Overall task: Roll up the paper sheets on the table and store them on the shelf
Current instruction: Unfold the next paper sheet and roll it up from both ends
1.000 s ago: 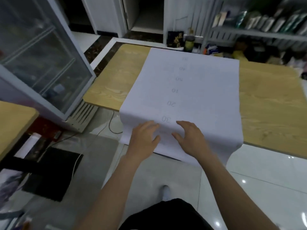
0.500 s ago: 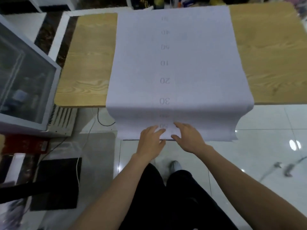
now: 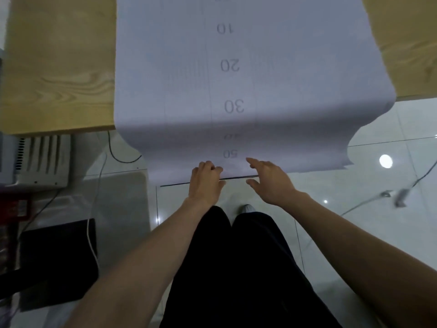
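**Limp paper, taken at its hanging edge**

The desk carries the paper sheets, which lie flat along it. Their near end spills over the front edge and hangs toward the floor, with a wavy right-hand corner. That droop suggests a light, soft and easily creased load. It should curl readily but has no stiffness of its own, so a roll begun in the middle alone would likely go crooked or crumple. The bottom edge is the place to take hold, with the hands spread wider toward the corners once the first turn is made.

The left hand is at that bottom edge just left of centre. Its fingers are curled onto the paper and its grip appears closed on the edge. The right hand is just beside it, grip apart. Its fingers reach out over the sheet near the printed "50" and its thumb is below the edge, clamping nothing yet.

Half a second ago both hands lay flatter against the hanging end. Since then the left fingers have curled in and the right hand has opened wider. The sheets have not shifted on the desk, and no roll has formed.
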The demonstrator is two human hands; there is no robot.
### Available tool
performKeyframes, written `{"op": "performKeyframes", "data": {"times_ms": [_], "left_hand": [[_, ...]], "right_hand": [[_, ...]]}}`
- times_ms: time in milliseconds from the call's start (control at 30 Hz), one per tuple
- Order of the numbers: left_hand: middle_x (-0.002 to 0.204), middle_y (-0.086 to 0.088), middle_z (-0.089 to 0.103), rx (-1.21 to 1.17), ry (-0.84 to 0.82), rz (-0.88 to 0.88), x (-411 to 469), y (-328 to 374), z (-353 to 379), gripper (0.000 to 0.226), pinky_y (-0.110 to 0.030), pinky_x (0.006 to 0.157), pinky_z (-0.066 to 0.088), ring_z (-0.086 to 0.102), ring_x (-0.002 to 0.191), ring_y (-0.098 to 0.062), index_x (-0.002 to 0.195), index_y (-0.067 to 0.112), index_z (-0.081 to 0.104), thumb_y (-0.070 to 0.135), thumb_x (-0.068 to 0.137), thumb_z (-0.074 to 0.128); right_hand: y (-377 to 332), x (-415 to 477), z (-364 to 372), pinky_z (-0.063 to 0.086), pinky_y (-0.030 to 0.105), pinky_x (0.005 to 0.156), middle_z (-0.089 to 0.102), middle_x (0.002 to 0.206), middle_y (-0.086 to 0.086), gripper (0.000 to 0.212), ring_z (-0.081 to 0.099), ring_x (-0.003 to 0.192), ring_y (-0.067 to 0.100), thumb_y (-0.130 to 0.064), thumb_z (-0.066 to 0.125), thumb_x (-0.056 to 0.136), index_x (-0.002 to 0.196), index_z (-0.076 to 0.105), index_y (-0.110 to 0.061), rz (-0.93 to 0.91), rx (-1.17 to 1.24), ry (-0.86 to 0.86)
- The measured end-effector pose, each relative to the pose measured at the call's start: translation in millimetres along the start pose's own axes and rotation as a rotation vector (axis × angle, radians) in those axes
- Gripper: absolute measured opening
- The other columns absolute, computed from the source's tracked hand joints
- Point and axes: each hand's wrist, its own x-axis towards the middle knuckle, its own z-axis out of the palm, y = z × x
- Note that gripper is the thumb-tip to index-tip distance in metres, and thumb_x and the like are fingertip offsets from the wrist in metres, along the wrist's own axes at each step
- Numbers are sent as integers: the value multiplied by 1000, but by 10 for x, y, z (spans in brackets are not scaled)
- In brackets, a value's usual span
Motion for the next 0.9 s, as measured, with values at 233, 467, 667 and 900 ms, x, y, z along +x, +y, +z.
{"op": "performKeyframes", "data": {"times_ms": [233,467,667,900], "left_hand": [[103,-6,55,130,-2,43,219,-222,339,18,-30,80,29,45,102,-26,99,15,72,12,88,58],[77,-7,61,-21,83,146,68,-280,304,18,-28,68,30,54,77,-28,77,9,65,-8,79,60],[77,0,57,-42,68,194,-423,-170,-73,15,-28,70,24,50,75,-22,82,16,55,12,96,50],[95,1,64,-99,208,211,-892,147,-535,30,-31,88,34,54,92,-18,105,17,63,41,89,54]], "right_hand": [[167,207,257,38,40,104,54,134,9,55,46,124,27,-25,58,93,143,38,-15,-20,-25,-10],[202,177,402,40,40,99,63,124,8,36,53,116,27,-25,58,93,127,57,-13,-77,-35,11],[121,-133,93,31,31,78,69,90,6,23,60,88,26,-31,47,98,102,62,-14,-77,-101,40],[-43,-376,-295,42,37,86,69,99,1,19,62,90,25,-32,50,96,100,62,-17,-24,81,-117]]}}
